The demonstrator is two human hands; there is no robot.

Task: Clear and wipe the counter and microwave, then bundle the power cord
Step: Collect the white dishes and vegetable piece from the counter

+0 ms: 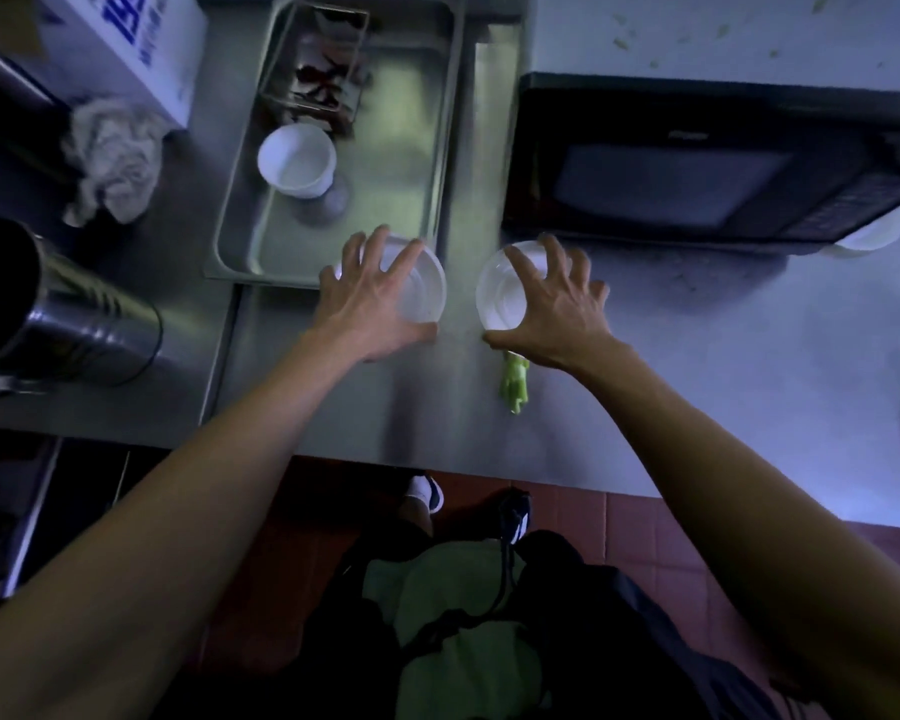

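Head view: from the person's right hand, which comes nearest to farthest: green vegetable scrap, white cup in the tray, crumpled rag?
1. Green vegetable scrap, just below the right hand on the counter.
2. White cup, up-left in the metal tray.
3. Crumpled rag, far left.

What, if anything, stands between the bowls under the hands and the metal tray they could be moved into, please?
Nothing visible does. The left hand and right hand each grip a white bowl just in front of the tray; a white cup sits inside, with bare space beside it.
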